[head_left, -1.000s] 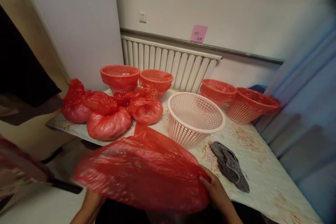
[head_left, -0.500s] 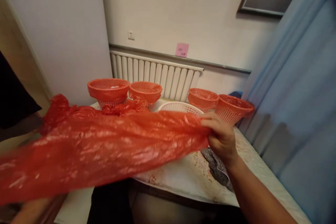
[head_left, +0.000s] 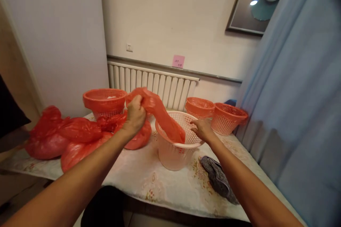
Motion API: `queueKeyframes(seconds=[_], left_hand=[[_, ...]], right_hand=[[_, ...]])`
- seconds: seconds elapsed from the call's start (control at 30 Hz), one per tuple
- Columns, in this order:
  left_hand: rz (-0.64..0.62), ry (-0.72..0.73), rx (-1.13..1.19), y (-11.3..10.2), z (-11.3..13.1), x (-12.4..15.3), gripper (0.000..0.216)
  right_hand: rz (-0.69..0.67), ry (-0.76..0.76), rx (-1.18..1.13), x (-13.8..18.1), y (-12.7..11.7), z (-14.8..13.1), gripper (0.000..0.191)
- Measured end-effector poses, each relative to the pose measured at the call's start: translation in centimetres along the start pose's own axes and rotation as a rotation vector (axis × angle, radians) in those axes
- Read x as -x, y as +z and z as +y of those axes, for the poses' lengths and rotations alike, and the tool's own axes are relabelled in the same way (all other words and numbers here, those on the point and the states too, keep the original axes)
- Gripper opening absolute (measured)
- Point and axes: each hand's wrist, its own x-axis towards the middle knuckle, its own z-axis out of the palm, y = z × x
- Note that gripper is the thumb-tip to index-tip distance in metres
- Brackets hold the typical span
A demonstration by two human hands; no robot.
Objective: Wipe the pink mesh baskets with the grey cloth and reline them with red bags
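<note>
My left hand (head_left: 135,114) is closed round the upper end of a red plastic bag (head_left: 162,115). From there the bag slopes down to the right, its lower end inside a pale pink perforated basket (head_left: 173,158). My right hand (head_left: 204,130) is at the basket's right rim, with fingers partly bent and apart and no bag in them. Whether it touches the rim I cannot tell. A crumpled dark grey cloth (head_left: 218,177) lies to the right of the basket, below my right forearm.
Several filled red bags (head_left: 80,131) lie at the left. A bag-lined basket (head_left: 105,101) stands behind them, and two more, a middle one (head_left: 199,106) and a right one (head_left: 229,118), stand at the back. A blue curtain (head_left: 290,88) borders the right; a radiator (head_left: 170,87) is behind the table.
The red bag, held stretched across the view before, now hangs gathered from my left hand into the basket. My right hand has let go of it and moved to the basket's rim.
</note>
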Motion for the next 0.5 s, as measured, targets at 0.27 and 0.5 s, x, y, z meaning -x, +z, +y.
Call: queueKeyframes(seconds=[0.27,0.5], left_hand=[[-0.18,0.149,-0.143,5.1,0.1,0.9,0.024],[-0.262,0.194,-0.199,7.0,1.7,1.1,0.026]], right_hand=[[-0.211,-0.229,-0.192,6.1,1.8,-4.7,0.022],[-0.131,-0.178,0.144,6.8,3.7,-4.9,0.017]])
